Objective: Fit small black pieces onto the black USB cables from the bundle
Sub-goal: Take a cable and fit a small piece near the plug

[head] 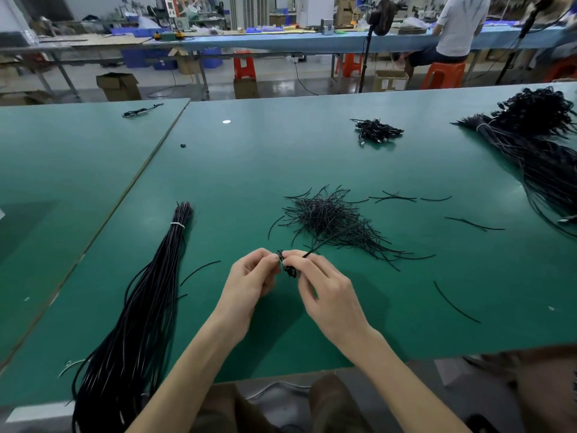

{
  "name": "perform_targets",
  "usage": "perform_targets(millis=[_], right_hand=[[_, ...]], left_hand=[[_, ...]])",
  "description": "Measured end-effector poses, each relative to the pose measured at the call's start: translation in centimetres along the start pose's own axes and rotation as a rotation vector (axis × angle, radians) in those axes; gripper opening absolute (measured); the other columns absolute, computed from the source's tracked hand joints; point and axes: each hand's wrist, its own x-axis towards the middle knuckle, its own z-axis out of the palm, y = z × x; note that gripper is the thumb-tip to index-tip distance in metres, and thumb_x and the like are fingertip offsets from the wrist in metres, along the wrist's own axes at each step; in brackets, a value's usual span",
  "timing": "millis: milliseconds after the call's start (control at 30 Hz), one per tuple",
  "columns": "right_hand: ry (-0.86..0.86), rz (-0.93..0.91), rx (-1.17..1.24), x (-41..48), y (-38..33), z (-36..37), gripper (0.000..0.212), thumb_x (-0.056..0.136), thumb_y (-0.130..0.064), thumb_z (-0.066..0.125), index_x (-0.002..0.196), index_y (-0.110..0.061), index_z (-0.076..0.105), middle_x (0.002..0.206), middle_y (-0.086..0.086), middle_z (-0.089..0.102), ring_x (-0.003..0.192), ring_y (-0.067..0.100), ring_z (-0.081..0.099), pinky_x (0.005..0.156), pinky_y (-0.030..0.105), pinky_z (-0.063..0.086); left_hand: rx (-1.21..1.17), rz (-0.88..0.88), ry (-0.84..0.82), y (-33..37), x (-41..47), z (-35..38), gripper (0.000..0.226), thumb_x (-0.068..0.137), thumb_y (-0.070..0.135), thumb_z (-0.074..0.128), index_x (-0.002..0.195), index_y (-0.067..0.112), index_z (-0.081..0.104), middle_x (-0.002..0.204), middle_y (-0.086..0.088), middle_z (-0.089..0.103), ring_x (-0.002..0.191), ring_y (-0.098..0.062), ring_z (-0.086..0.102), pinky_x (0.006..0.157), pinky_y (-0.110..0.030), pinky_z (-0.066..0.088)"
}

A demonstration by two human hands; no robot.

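Note:
My left hand (249, 278) and my right hand (324, 287) meet above the near middle of the green table (237, 170). Both pinch a small coiled black cable (288, 267) between their fingertips. A thin black tie (315, 249) sticks out up and to the right from my right hand's fingers. Just beyond the hands lies a heap of short black ties (327, 218). A long bundle of black cables (140, 307), bound near its top with a white tie, stretches along the left and hangs over the near edge.
A pile of finished coiled cables (376, 131) sits far middle-right. A big mass of black cables (537, 142) fills the far right. Loose ties (456, 303) lie scattered on the right. A small black piece (183, 145) lies far left. A seated person works behind.

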Motion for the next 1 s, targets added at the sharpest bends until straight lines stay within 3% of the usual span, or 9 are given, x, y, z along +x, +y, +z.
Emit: perform_targets(millis=[67,167,267,367,533,633,767,900,1000], right_hand=[[-0.056,0.076,0.062,0.0,-0.2,0.1,0.034,0.102,-0.005,0.055,0.133,-0.016,0.063,0.125,-0.004,0.070,0.111,0.013,0.068,0.095,0.035,0.056],[-0.200,0.250,0.183,0.1,0.0,0.2,0.034,0.108,-0.025,0.051,0.141,-0.033,0.052,0.098,-0.006,0.075,0.083,0.010,0.071,0.081,0.036,0.058],[-0.214,0.354,0.279,0.3,0.1,0.1,0.022,0.108,-0.032,0.053,0.129,-0.035,0.055,0.078,-0.009,0.075,0.071,0.009,0.072,0.074,0.032,0.058],[-0.162,0.441,0.367,0.7,0.0,-0.3,0.004,0.106,-0.032,0.058,0.108,-0.028,0.057,0.070,-0.007,0.073,0.056,0.013,0.067,0.062,0.025,0.054],[-0.184,0.520,0.439,0.9,0.1,-0.7,0.014,0.106,-0.011,0.055,0.102,-0.024,0.060,0.075,-0.010,0.074,0.049,0.007,0.061,0.054,0.016,0.047],[-0.190,0.574,0.559,1.1,0.3,-1.0,0.017,0.105,-0.006,0.055,0.100,-0.021,0.060,0.084,-0.006,0.076,0.051,0.017,0.063,0.057,0.021,0.051],[-0.164,0.680,0.800,1.4,0.9,-1.4,0.007,0.102,0.001,0.058,0.107,-0.004,0.060,0.088,0.006,0.078,0.064,0.016,0.070,0.058,0.030,0.058],[-0.117,0.776,0.956,1.4,1.5,-1.5,0.018,0.107,-0.011,0.052,0.113,0.001,0.064,0.100,0.017,0.076,0.084,0.027,0.073,0.061,0.038,0.059],[-0.113,0.823,1.011,1.6,1.5,-1.4,0.048,0.106,-0.039,0.050,0.114,0.006,0.063,0.096,0.017,0.075,0.084,0.028,0.072,0.061,0.036,0.058]], left_hand=[[0.193,0.153,0.091,-0.2,0.2,-0.5,0.029,0.103,0.019,0.057,0.075,0.011,0.059,0.065,-0.002,0.042,0.061,-0.012,0.035,0.054,-0.023,0.031],[0.496,0.401,0.179,-0.2,0.5,-1.2,0.025,0.103,0.017,0.058,0.078,0.014,0.056,0.068,0.005,0.049,0.060,-0.009,0.039,0.057,-0.022,0.035],[0.794,0.609,0.183,-0.3,0.4,-1.5,0.020,0.104,0.017,0.056,0.084,0.014,0.053,0.079,0.010,0.046,0.066,-0.011,0.043,0.060,-0.022,0.037],[0.897,0.734,0.177,-0.8,0.0,-0.8,0.021,0.104,0.017,0.054,0.084,0.011,0.053,0.080,0.010,0.042,0.067,-0.008,0.036,0.062,-0.022,0.035],[0.823,0.777,0.149,-0.6,-0.8,1.3,0.026,0.104,0.020,0.051,0.079,0.011,0.052,0.077,0.006,0.045,0.066,-0.014,0.041,0.061,-0.025,0.039],[0.823,0.794,0.140,-0.4,-1.1,2.0,0.023,0.102,0.013,0.056,0.080,0.007,0.055,0.077,0.002,0.047,0.066,-0.018,0.044,0.060,-0.032,0.043],[0.807,0.770,0.108,-0.4,-1.2,2.5,0.017,0.102,0.009,0.059,0.085,0.007,0.058,0.078,0.002,0.047,0.065,-0.017,0.044,0.058,-0.035,0.044],[0.863,0.767,0.117,-0.4,-0.9,2.3,0.017,0.103,0.011,0.060,0.087,0.006,0.060,0.080,0.002,0.049,0.066,-0.018,0.044,0.060,-0.034,0.045],[0.911,0.767,0.116,-0.3,-0.9,2.1,0.014,0.101,0.010,0.061,0.088,0.006,0.062,0.081,0.003,0.050,0.068,-0.016,0.044,0.066,-0.025,0.040]])
